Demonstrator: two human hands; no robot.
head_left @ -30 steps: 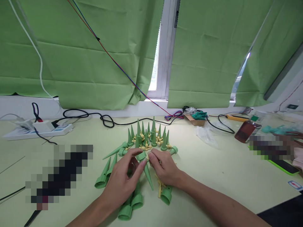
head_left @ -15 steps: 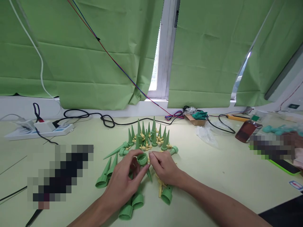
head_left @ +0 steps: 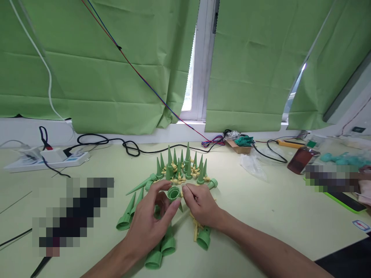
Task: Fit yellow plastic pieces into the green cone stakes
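- Fingers [head_left: 173, 208] of the left hand [head_left: 150, 218]: thumb and forefinger bent around the wide end of one green spike [head_left: 174, 194], which is held between them above the table [head_left: 249, 235]
- Right hand [head_left: 204, 204]: thumb and forefinger pressed together, a small yellow tap [head_left: 182, 194] apparently pinched, mostly covered by the fingertips; whether it is seated in the spike's side cannot be told
- Change noted: a second ago the spike was seen side-on with its long point in view; now it has been turned, so that the hollow end is faced to the camera and little of the point is left showing
- Meaning, as judged: the spike is being rotated against the tap, the joint being worked by turning
- Behind the hands: upright spikes [head_left: 188, 170], grouped closely, with yellow taps set among them
- Left: loose spikes [head_left: 124, 222], laid down
- Front: further spikes [head_left: 153, 260], hollow ends nearest
- Below the right hand: loose yellow taps [head_left: 195, 233], beside one lying spike [head_left: 204, 240]
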